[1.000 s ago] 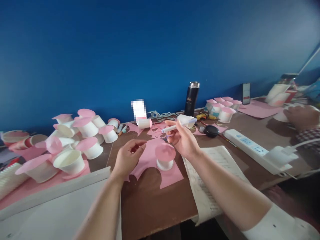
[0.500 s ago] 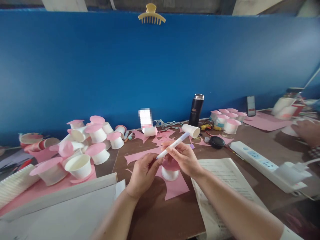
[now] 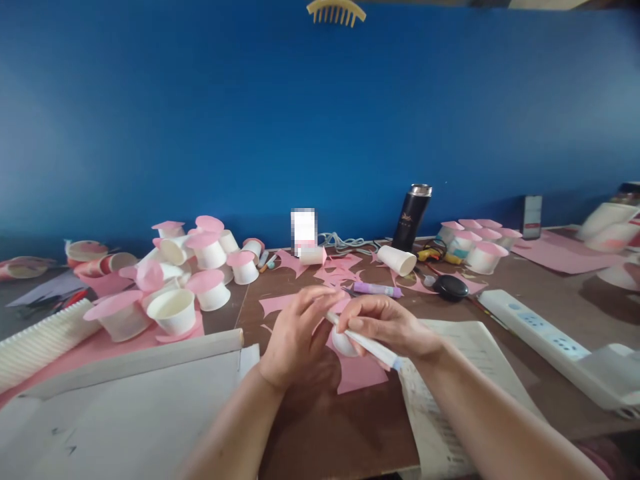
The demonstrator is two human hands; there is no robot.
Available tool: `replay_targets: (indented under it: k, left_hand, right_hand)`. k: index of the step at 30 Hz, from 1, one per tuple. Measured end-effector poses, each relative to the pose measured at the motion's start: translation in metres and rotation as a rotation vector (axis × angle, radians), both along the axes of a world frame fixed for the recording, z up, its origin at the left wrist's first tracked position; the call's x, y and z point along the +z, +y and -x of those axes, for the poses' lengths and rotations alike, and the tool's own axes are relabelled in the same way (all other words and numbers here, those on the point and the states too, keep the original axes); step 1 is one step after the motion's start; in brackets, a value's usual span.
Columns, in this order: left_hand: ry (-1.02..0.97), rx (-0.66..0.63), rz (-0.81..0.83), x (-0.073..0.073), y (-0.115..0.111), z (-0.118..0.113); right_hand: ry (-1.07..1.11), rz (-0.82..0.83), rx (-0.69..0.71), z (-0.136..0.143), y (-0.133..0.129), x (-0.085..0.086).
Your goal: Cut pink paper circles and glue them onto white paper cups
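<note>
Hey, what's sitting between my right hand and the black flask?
In the head view, a purple tube lies just beyond your right hand, then a white cup on its side, before the black flask.

Single view, worn on your head. It faces forward and slightly down, over your left grip (image 3: 297, 337) and right grip (image 3: 387, 327), both at close range, just below mid-frame. Tabletop (image 3: 320, 440) under and around the grips, seen at a slant; blue partition (image 3: 250, 120) beyond them, farther off, met nearly square, filling the upper half.
</note>
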State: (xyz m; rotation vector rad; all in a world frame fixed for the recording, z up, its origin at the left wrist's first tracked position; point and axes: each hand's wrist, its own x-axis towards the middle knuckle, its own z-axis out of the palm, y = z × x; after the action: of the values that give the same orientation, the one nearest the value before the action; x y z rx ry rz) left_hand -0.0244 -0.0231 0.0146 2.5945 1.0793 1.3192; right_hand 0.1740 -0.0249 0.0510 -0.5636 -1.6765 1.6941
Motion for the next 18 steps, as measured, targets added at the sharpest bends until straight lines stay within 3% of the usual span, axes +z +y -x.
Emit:
replay_targets:
  k: [3, 5, 10, 13, 18]
  left_hand:
    - [0.075, -0.011, 0.07, -0.001, 0.001, 0.001]
    - [0.1, 0.027, 0.074, -0.001, 0.001, 0.001]
    - [0.186, 0.089, -0.013, 0.001, 0.0, -0.001]
    - [0.228, 0.082, -0.034, 0.003, -0.003, -0.004]
    - [0.348, 0.148, -0.05, 0.006, -0.01, -0.01]
  right_hand:
    - [0.082, 0.015, 0.044, 0.0, 0.001, -0.002]
    - [0.102, -0.043, -0.021, 0.0, 0.0, -0.003]
    - [-0.087, -0.539, -0.38, 0.005, -0.001, -0.004]
    - [-0.07, -0.74, -0.492, 0.006, -0.002, -0.006]
    - [-0.037, -0.753, -0.574, 0.011, -0.007, -0.009]
